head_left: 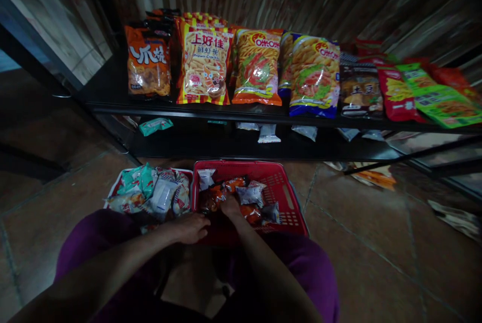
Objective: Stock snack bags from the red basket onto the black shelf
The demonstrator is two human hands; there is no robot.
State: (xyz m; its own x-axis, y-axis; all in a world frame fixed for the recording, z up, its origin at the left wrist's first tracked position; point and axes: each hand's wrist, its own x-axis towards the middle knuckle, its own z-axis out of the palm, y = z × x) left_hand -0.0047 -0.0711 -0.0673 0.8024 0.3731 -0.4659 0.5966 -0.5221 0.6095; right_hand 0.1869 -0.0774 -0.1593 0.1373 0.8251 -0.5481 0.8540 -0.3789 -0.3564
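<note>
On the tiled floor, right hand (pixel 230 206) enters red basket (pixel 291 202), grip hidden; left hand (pixel 190 227) rests released.

Yellow-red bag (pixel 205 64): "上好佳", "Prawn Crackers". Orange bag (pixel 258 67): "Oishi". Other labels illegible.

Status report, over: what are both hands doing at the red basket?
Left hand at red basket near rim, grip unclear. Right hand among small packets inside, grip unclear. Nothing blocking.

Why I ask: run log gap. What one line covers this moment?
left hand: at red basket edge | right hand: among snack packets inside | shelf: chip bags
</note>
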